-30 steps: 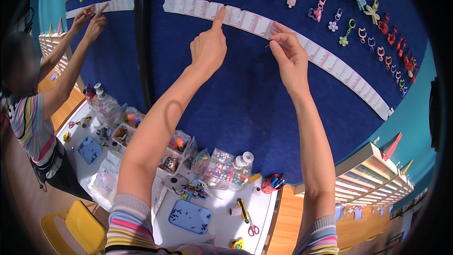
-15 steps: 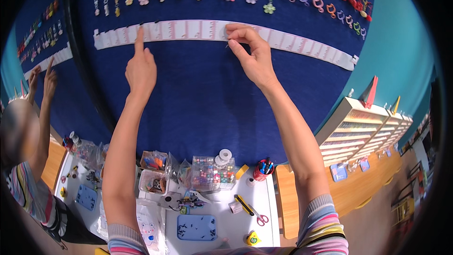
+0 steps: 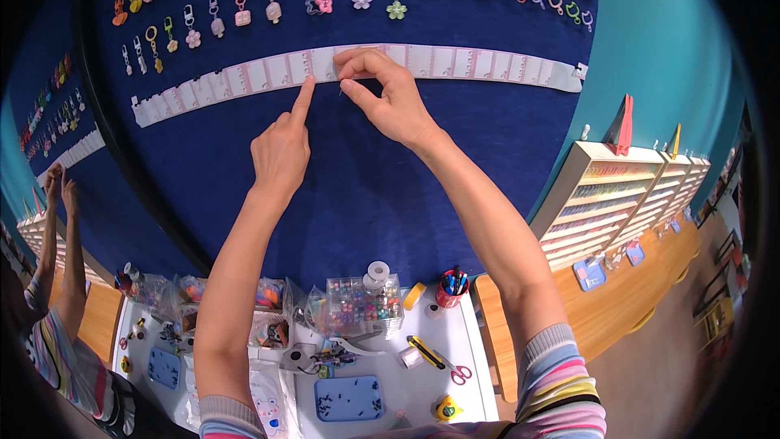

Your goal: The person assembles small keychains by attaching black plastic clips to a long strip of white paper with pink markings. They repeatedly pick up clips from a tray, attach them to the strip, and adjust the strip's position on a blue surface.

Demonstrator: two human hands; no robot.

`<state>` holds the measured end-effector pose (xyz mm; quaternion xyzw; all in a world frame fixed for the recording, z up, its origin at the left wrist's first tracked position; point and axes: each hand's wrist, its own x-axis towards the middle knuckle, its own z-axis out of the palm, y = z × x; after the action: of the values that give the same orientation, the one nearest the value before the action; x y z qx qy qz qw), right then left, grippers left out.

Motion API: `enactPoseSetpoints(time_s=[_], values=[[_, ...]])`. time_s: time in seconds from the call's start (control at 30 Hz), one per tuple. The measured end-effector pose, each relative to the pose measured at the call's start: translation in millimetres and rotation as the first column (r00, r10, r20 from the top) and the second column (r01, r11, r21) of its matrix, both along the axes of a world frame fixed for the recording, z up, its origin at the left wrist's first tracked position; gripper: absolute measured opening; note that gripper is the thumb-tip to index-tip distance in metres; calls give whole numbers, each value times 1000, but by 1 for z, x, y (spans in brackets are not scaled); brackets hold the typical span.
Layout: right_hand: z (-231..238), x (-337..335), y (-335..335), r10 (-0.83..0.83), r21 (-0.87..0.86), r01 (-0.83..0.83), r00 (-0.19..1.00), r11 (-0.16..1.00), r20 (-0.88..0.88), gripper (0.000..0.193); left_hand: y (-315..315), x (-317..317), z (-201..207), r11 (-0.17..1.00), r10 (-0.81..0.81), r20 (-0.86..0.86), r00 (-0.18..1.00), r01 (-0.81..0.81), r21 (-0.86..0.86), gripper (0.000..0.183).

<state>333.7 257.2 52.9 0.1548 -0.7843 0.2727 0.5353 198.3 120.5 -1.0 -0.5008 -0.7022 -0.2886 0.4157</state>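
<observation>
A long white strip (image 3: 443, 63) with pink bands is stretched across a dark blue board (image 3: 382, 179). My left hand (image 3: 280, 150) points up with its index finger straight, the tip at the strip's lower edge; the other fingers are curled and hold nothing. Just to its right, my right hand (image 3: 386, 97) lies against the strip with thumb and fingers pinched together. A thin pin-like thing (image 3: 340, 91) sticks out below those fingertips, too small to name surely. Small black fasteners show along the strip's upper left edge. Above hang rows of keychains (image 3: 272, 4).
Below stands a white table with a blue tray (image 3: 349, 398) of small black pieces, a clear bead box (image 3: 366, 301), scissors (image 3: 460, 373), a yellow-black cutter (image 3: 424, 351), a tape measure (image 3: 447, 409) and a red pen cup (image 3: 452, 289). Shelves (image 3: 609, 195) stand right, a mirror left.
My left hand has slid rightward along the strip, from near the black fasteners to beside my right hand. The right hand stays pinched at about the same part of the strip. The view has shifted.
</observation>
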Motion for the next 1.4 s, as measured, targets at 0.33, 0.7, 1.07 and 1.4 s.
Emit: enactPoseSetpoints(time_s=[0.33,0.7,1.07,1.4], values=[[-10,69,41,-161,-33,160,985,987,-56,9,2,11,0,999,42,40,998,-42,2,72],[-14,141,101,-288,-167,259,939,951,-187,9,2,20,1,998,60,67,996,-60,-5,70],[-17,180,128,-412,-206,365,869,908,-274,9,9,25,-2,996,91,64,994,-91,-6,63],[-22,199,155,-510,-285,428,778,858,-367,11,9,28,-3,993,117,68,991,-116,-6,64]])
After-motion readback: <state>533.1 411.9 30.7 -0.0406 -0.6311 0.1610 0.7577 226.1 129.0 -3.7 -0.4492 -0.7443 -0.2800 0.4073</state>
